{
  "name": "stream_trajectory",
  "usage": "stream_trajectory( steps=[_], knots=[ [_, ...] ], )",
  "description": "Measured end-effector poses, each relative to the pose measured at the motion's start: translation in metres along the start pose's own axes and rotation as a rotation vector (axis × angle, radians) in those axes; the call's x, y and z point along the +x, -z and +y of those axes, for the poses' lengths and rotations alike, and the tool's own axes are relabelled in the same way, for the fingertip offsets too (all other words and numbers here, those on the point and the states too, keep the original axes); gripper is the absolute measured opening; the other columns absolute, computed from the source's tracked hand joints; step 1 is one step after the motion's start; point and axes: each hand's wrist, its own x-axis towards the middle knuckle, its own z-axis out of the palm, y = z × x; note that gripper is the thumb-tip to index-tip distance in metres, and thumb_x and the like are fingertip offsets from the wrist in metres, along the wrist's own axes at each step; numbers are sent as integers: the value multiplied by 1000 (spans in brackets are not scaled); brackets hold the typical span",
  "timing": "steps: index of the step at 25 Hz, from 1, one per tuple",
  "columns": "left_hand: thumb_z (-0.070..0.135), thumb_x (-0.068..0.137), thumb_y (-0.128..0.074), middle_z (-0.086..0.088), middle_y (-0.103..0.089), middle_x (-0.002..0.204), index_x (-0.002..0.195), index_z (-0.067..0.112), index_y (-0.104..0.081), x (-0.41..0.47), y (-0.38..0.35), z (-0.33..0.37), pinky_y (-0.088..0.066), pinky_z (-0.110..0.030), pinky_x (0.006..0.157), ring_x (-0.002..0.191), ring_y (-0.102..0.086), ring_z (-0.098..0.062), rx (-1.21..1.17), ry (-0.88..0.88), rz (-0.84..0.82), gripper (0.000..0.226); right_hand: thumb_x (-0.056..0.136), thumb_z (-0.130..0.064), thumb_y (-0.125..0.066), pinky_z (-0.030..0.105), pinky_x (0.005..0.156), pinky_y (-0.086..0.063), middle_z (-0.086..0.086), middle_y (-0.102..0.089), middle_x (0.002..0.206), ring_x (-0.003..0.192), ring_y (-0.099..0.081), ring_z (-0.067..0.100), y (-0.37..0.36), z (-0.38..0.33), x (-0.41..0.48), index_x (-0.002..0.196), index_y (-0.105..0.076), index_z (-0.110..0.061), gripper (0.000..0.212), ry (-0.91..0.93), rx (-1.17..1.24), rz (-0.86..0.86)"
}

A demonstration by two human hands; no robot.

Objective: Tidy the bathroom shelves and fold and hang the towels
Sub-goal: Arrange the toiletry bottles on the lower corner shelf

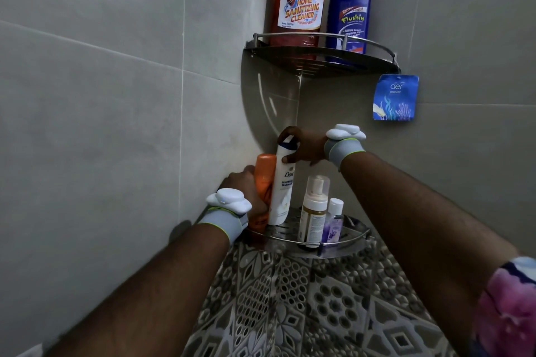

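The white body-wash bottle (282,191) stands at the back corner of the lower shelf (348,240), touching the orange bottle (264,174). The right hand (304,148) grips its cap end. The left hand (246,185) grips the orange bottle. The plastic is smooth and rigid, and probably slippery when wet, so grasp around the body rather than the cap.

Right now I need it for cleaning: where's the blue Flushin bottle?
Head view: the blue Flushin bottle stands on the upper corner shelf, right of the orange cleaner bottle.
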Motion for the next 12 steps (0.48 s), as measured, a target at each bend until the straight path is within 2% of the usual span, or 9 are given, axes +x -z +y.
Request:
stream_trajectory(
  steps=[2,6,12],
  knots=[
    [40,65,-75,-10,-65,107,114,16,-49,1,-1,-2,-48,-32,75,96,-63,-35,4,-11,-3,60,80,-19,-75,55,77,-57,6,-51,114,95,-55,23,0,2,2,124,-51,-20,51,-37,86,-26],
    [36,67,-76,-11,-65,105,115,15,-47,-1,-1,-4,-47,-32,73,95,-63,-35,4,-40,16,60,78,-22,-77,50,71,-58,6,-51,109,93,-56,24,1,8,12,122,-51,-17,52,-86,74,-12],
    [37,67,-77,-10,-66,103,115,15,-47,0,-4,-6,-49,-33,74,93,-64,-34,-21,-61,20,60,79,-19,-76,55,74,-57,15,-55,121,105,-61,36,-6,25,30,121,-50,-11,50,-183,63,68]
  ],
)
